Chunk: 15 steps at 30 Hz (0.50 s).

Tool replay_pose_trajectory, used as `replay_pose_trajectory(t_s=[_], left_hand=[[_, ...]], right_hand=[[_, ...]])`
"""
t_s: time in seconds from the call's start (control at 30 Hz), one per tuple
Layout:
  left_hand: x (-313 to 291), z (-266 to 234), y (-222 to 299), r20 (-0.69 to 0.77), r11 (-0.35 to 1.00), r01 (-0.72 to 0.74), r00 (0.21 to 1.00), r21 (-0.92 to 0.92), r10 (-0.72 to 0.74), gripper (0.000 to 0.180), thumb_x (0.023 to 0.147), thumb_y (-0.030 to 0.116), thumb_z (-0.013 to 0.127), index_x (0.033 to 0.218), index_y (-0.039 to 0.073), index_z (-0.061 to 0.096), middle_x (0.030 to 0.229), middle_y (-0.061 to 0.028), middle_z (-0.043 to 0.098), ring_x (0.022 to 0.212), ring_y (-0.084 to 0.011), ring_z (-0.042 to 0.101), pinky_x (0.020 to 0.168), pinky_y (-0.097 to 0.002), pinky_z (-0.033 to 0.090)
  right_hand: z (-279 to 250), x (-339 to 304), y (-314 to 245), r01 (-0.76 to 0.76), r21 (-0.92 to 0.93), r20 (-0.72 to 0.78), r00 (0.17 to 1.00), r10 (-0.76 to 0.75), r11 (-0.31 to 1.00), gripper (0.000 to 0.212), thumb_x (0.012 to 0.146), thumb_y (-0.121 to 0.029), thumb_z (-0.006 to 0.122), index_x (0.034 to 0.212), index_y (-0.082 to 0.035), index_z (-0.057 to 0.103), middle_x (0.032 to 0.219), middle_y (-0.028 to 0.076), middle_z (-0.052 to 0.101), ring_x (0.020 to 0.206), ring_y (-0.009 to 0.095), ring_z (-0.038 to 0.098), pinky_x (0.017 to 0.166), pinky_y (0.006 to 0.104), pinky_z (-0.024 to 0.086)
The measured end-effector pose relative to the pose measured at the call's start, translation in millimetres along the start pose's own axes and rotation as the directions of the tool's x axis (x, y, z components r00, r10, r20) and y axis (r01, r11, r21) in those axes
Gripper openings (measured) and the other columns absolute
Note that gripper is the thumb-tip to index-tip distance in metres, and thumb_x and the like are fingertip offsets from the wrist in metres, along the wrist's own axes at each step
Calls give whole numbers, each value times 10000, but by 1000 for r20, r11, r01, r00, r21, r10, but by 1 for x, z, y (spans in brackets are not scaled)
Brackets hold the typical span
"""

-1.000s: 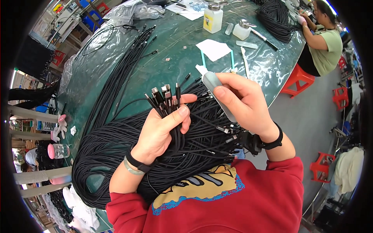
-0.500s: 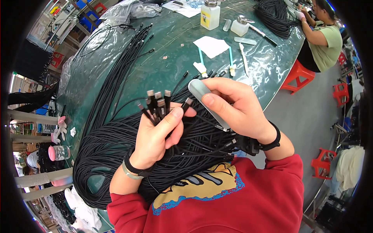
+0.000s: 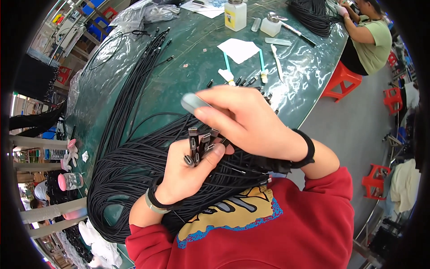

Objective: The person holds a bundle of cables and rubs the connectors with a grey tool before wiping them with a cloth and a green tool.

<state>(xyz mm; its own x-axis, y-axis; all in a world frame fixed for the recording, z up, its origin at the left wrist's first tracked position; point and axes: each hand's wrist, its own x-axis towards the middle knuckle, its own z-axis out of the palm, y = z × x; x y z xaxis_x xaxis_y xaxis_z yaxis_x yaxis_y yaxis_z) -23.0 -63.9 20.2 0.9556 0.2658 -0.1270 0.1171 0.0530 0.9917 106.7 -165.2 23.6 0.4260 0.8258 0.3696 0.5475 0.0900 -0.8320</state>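
Several black USB-C cables [image 3: 193, 142] are bunched in the grip of my left hand [image 3: 179, 172], their metal plug ends pointing up past the thumb. A flat, round-ended, grey-green strip [image 3: 192, 102] is pinched between the thumb and fingers of my right hand [image 3: 253, 119]. That hand hovers just over the plugs, and its fingers hide most of the strip. Beneath both hands spreads a large heap of coiled black cables [image 3: 130, 163], with more plug ends showing on its right side. Whether the strip touches a plug, I cannot tell.
White paper [image 3: 239, 50] lies on the green table [image 3: 188, 83] beside two small brushes. Beyond are two bottles [image 3: 235, 15], a marker [image 3: 299, 34] and a white stick [image 3: 277, 62]. A co-worker [image 3: 369, 36] sits on a red stool [image 3: 342, 83] at the far right.
My right hand has swung left with the strip, from beside the plugs to over them. My left hand has shifted slightly right and down, tilting the plug ends differently.
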Motion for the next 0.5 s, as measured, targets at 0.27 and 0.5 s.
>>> replay_pose_trajectory(t_s=[0.27,0.5], left_hand=[[-1,-7,-2,62,994,79,995,-74,-75,170,844,134,518,860,-17,592,626,21,552,504,-14,404,451,-176,315],[-3,5,0,25,999,-14,1000,40,13,174,838,134,526,899,-18,585,568,45,472,483,-14,374,436,-178,280]], right_hand=[[0,-7,0,52,13,-104,993,-50,999,183,829,-93,523,956,34,558,679,63,530,537,94,477,474,235,379],[3,6,2,29,-96,-145,989,-43,995,193,834,-109,523,955,36,559,652,34,521,535,70,447,466,211,353]])
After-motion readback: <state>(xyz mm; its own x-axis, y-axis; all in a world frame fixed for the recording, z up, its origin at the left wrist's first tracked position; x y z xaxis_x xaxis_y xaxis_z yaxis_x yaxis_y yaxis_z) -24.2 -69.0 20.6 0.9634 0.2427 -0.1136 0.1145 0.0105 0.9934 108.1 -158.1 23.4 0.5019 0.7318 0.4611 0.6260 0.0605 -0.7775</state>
